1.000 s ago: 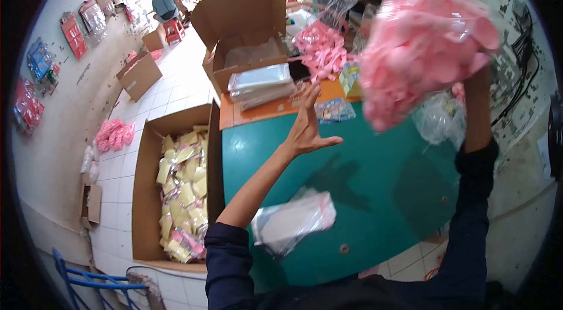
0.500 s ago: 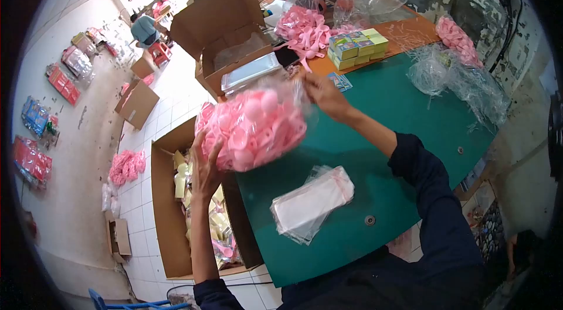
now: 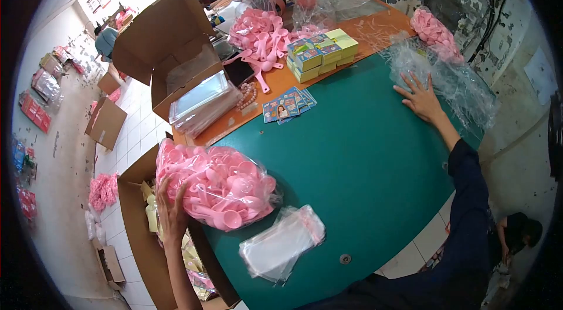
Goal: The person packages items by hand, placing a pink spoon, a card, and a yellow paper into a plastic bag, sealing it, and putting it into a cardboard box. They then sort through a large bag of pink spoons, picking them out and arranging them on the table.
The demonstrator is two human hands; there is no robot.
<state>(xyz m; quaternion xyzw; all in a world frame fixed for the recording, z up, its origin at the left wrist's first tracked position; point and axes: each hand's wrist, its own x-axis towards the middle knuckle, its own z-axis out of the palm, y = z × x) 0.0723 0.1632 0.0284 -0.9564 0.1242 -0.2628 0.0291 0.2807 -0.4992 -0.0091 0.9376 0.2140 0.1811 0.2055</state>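
A clear plastic bag full of pink plastic spoons [image 3: 226, 187] rests at the left edge of the green table, partly overhanging the carton below. My left hand [image 3: 171, 210] grips its left side, fingers curled against the plastic. Far to the right, my right hand [image 3: 423, 101] is open with spread fingers, at the near edge of a heap of crumpled clear plastic [image 3: 454, 84]. In front of the bag lies a stack of flat clear plastic sleeves [image 3: 281, 245]. Several small printed cards [image 3: 287, 106] lie on the table farther back.
An open cardboard carton [image 3: 138, 251] with small packets stands below on the left. Along the back are another open box [image 3: 167, 34], stacked sleeves [image 3: 202, 105], loose pink spoons [image 3: 258, 34] and stacks of cards [image 3: 319, 55]. Another person [image 3: 519, 234] is low at the right.
The bag of spoons came down from the air onto the table's left edge. My right hand let go of it and moved far right to the crumpled plastic. The view shifted right.
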